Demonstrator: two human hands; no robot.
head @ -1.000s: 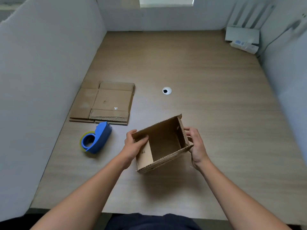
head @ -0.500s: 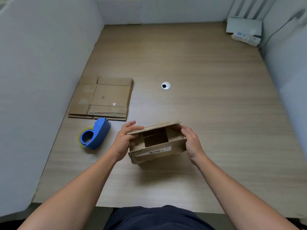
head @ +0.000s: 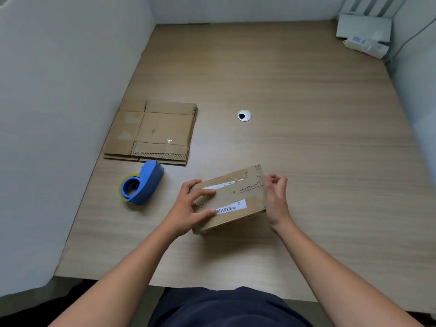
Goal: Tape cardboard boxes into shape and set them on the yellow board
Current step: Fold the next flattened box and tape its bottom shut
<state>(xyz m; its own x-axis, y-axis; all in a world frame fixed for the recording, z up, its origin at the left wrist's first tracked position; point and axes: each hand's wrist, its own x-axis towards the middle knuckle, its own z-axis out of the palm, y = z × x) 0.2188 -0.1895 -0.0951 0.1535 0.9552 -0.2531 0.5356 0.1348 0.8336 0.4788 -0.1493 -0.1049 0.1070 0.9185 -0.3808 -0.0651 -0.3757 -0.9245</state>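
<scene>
Bench (head: 306, 149): wood-grain top, pale walls on both sides.

Far left of the left fingers: flat cardboard (head: 162, 131), unfolded, lying on the bench against the left wall.

Just left of the left fingers: blue tape dispenser (head: 145, 185) with a yellowish roll, resting on the bench, apart from the hand.

Left hand (head: 186, 208): fingers (head: 205, 191) spread and fairly straight, laid flat on the top of the box (head: 238, 197) at its left end. Thumb pressed beside the barcode label (head: 230, 208). Nothing pinched.

Box: sits on the bench between the two hands, flaps folded down, seam running along the top. No tape visible over the seam.

Beyond the fingers, past the box: a round cable hole (head: 244, 115) in the bench.

Right hand (head: 276, 201): edge of the hand against the right end of the box. Fingers (head: 274, 179) curled inward above the box's far right corner, with nothing between them.

Far right corner, well away from the right fingers: a white device (head: 363, 29) with cables
</scene>
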